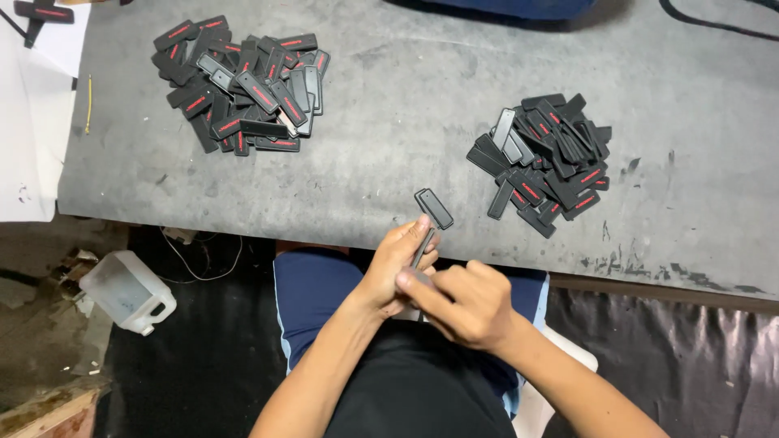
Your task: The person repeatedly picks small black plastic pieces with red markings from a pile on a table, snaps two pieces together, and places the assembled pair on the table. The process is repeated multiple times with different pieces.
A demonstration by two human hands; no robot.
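Observation:
My left hand (395, 264) grips a thin dark grey rectangular piece (423, 246) upright by its edges, just below the table's near edge. My right hand (462, 302) is closed beside it, its fingers pressing against the lower end of that piece. A single black rectangular piece (434, 208) lies flat on the grey table (389, 122), right above my left fingertips. A heap of black pieces with red markings (243, 91) sits at the far left. A second heap of black pieces (545, 161) lies to the right.
A white plastic jug (128, 291) stands on the floor at the lower left, near a thin cable (203, 259). White sheets (28, 113) cover the table's left end. Blue fabric (519, 6) shows at the far edge.

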